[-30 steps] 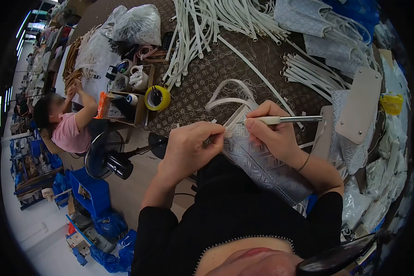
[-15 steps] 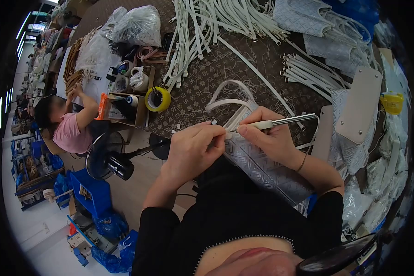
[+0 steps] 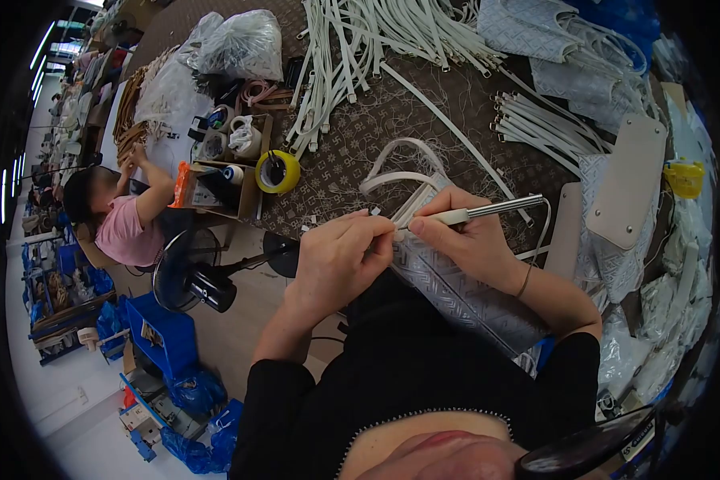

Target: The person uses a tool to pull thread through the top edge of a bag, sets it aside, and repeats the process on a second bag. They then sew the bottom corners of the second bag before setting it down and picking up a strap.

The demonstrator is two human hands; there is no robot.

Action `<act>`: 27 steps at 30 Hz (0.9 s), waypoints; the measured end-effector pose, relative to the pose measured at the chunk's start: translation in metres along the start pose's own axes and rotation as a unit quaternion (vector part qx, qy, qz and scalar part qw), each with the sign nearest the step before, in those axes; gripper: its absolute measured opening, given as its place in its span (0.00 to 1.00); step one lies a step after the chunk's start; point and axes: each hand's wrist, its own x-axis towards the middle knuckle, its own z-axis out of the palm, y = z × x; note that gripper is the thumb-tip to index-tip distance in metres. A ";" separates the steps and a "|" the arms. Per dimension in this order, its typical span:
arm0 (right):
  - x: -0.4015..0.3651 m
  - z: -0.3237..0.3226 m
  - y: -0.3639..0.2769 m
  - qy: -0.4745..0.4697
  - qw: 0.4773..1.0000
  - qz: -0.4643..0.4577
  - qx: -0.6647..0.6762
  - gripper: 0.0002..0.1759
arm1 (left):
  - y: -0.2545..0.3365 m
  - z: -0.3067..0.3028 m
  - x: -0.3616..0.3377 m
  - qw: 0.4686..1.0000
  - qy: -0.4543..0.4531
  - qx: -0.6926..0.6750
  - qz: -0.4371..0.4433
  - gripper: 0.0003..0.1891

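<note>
A silver-grey handbag (image 3: 464,300) with an embossed geometric pattern lies tilted across my lap, against the table edge. Its pale looped handles (image 3: 400,148) extend onto the table. My left hand (image 3: 344,252) pinches the bag's upper corner between thumb and fingertips; what exactly is under the fingertips is hidden. In my right hand (image 3: 460,236) is a pen-shaped tool (image 3: 500,208) with a white grip and a silver barrel, a thin white cord trailing from its back end. The tool's front end meets the bag's corner close to my left fingertips, its tip covered by my fingers.
White straps (image 3: 360,56) with buckles pile at the back, more straps (image 3: 536,132) at right. Silver bag pieces (image 3: 528,32) stack behind them. Yellow tape (image 3: 278,172) stands beside a cardboard box (image 3: 252,192). A fan (image 3: 204,280) and a seated co-worker (image 3: 132,228) are at left.
Both hands stay at the same corner of the bag. The tool in my right hand has tilted slightly, its back end a little lower. The whole view has shifted marginally.
</note>
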 end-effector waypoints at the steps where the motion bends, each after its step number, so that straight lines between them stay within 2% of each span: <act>1: 0.000 0.000 0.000 0.002 1.000 -0.001 -0.008 0.05 | 0.000 0.000 0.000 1.000 -0.002 -0.002 -0.006 0.08; 27: 0.000 0.001 0.000 0.001 1.000 -0.005 -0.014 0.05 | 0.002 0.001 0.000 1.000 0.007 0.003 0.005 0.07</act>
